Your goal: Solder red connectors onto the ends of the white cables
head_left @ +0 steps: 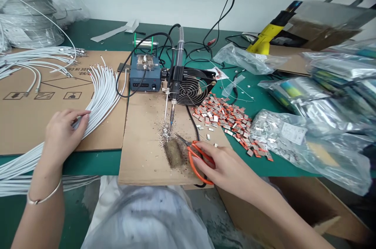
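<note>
My left hand (63, 133) rests on a fanned bundle of white cables (101, 92) lying across a flat cardboard sheet (32, 119), fingers curled over the wires. My right hand (227, 168) lies on the orange-handled scissors (195, 159), which sit on a smaller cardboard pad (143, 151) with their blades pointing up-left. Just above the blades, a soldering iron (175, 76) is clamped upright, its tip over a heap of solder scraps (167, 133).
A blue solder feeder box (145, 72) and a small black fan (190, 90) stand behind the pad. A pile of small orange and silver connectors (230, 119) spreads to the right, beside plastic bags (305, 139). More white cables (38, 60) lie far left. A yellow tool (268, 35) lies at the back.
</note>
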`<act>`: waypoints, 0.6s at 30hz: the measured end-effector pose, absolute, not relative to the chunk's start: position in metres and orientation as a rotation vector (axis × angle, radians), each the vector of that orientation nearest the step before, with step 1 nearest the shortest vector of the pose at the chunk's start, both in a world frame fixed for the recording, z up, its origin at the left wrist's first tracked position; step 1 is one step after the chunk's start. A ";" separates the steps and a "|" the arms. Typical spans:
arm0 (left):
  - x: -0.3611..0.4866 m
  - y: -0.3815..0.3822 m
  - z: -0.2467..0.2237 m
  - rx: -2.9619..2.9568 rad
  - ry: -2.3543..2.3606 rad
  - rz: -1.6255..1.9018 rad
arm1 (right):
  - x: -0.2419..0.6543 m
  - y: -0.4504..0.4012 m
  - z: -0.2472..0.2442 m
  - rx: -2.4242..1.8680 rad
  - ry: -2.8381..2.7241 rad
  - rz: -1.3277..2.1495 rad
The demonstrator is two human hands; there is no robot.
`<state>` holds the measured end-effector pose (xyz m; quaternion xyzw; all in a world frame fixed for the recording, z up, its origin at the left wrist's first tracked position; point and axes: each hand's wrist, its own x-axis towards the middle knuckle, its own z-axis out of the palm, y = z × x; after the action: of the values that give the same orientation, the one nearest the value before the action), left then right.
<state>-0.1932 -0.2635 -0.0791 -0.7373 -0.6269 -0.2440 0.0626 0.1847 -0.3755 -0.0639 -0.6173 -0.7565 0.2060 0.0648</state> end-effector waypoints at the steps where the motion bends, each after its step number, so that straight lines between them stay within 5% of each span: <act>1: -0.193 -0.264 -0.079 -2.227 -1.891 -0.737 | 0.186 -0.376 -0.064 -1.851 -2.290 0.594; 18: -0.193 -0.264 -0.078 -2.214 -1.906 -0.725 | 0.195 -0.386 -0.075 -1.857 -2.229 0.518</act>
<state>-0.1926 -0.2638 -0.0777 -0.7339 -0.6319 -0.2404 0.0655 0.1954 -0.3856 -0.0753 -0.6272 -0.7527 0.1751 0.0971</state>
